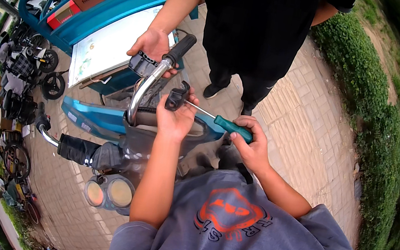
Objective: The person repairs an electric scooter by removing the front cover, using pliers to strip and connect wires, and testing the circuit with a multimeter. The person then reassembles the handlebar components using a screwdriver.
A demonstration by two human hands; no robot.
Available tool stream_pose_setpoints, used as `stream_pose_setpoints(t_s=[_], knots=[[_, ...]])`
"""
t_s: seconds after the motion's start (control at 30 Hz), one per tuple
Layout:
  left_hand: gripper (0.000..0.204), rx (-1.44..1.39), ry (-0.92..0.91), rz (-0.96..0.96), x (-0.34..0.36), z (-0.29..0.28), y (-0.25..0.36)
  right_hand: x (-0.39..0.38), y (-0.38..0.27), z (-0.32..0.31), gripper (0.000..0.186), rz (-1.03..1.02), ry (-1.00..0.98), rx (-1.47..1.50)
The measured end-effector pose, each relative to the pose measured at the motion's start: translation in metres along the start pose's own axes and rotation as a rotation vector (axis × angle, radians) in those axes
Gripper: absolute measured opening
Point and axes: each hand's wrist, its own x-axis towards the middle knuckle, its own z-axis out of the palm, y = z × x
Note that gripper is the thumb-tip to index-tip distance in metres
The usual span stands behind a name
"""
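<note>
My left hand (177,119) is closed on a small black plastic part (176,99) with a curved arm, possibly a handlebar lever housing. In my right hand (254,146) is a screwdriver (232,128) with a green handle. Its metal shaft points left, and the tip reaches the black part, partly hidden by my left fingers. Just beyond my left hand rises a chrome handlebar (145,87) with a black grip (181,49). Another person's hand (153,46) is beside the bar, next to a dark flat piece with holes along its edge (142,64).
A person in black (258,24) stands opposite. The vehicle has round lamps (121,192) and another handlebar end (49,135) at left. Behind it are a blue cargo cart (77,27) and a white-topped box (101,52). Parked bikes (29,61) line the left; a hedge (370,73) borders the right.
</note>
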Motion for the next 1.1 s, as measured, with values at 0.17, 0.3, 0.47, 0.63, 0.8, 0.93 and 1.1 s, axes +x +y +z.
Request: stream_pose_setpoints(t_s=[0.17,0.3,0.47,0.63,0.8,0.93,1.1], knots=[[0.037,-0.12,-0.103,-0.05,-0.003,-0.007,-0.007,0.003,-0.028,-0.03,0.023,0.01,-0.126,-0.226],[0.036,-0.127,-0.072,-0.006,0.003,-0.007,-0.009,0.0,-0.04,-0.046,0.024,0.268,-0.069,-0.027],[0.038,-0.129,0.107,0.01,0.005,0.003,-0.017,0.01,-0.038,-0.065,0.022,0.473,0.048,0.408],[0.034,-0.197,0.306,0.1,0.05,0.007,-0.017,0.021,-0.025,-0.091,0.024,0.573,0.188,0.601],[0.035,-0.262,0.466,0.217,0.114,-0.03,-0.004,0.051,-0.014,-0.098,0.024,0.639,0.108,0.587],[0.035,-0.281,0.349,0.227,0.121,-0.026,-0.004,0.087,0.003,-0.112,0.029,0.687,0.03,0.534],[0.029,-0.192,0.364,0.239,0.14,-0.054,-0.001,0.135,0.016,-0.125,0.029,0.741,-0.102,0.484]])
